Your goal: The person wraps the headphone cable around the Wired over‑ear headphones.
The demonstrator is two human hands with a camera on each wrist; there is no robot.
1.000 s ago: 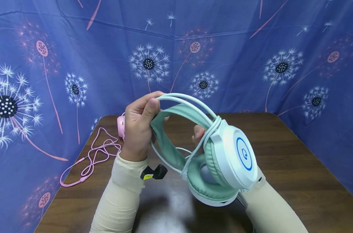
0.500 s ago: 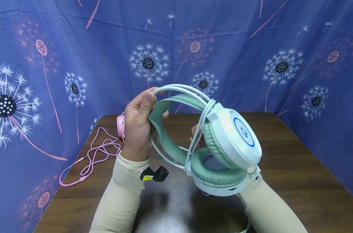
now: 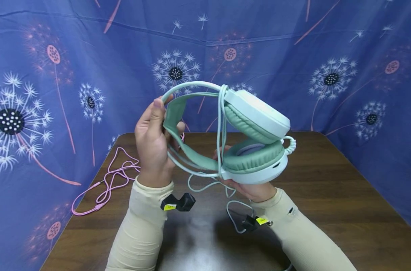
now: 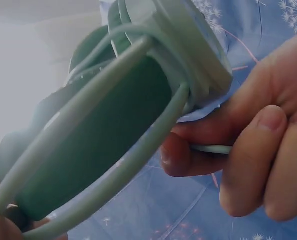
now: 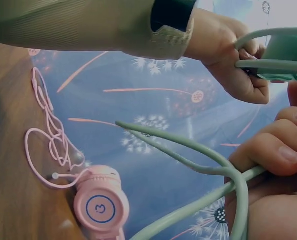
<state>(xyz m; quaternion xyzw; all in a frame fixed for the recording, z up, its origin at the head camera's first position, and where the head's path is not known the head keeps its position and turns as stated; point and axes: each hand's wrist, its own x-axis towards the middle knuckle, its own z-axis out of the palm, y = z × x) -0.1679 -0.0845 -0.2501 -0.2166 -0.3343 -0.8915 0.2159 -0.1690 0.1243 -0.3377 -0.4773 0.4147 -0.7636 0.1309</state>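
While the mint-and-white headset is held up above the brown surface, the head view shows the left hand wrapped round the headband end and the right hand cupped under the lower ear cup, so both grips are closed on the headset. Its pale cable is seen looped over the band and trailing down to the surface. A pink headset cord is left lying off to the left.

In the left wrist view, the band and its green inner strap are shown close up, pinched between thumb and fingers.

In the right wrist view, the cable is seen running through the curled fingers of the right hand, with the pink headset resting on the surface behind.

To be done well, it's probably best if the cups are kept supported from below and the cable is kept loose, so nothing gets yanked at the joint.
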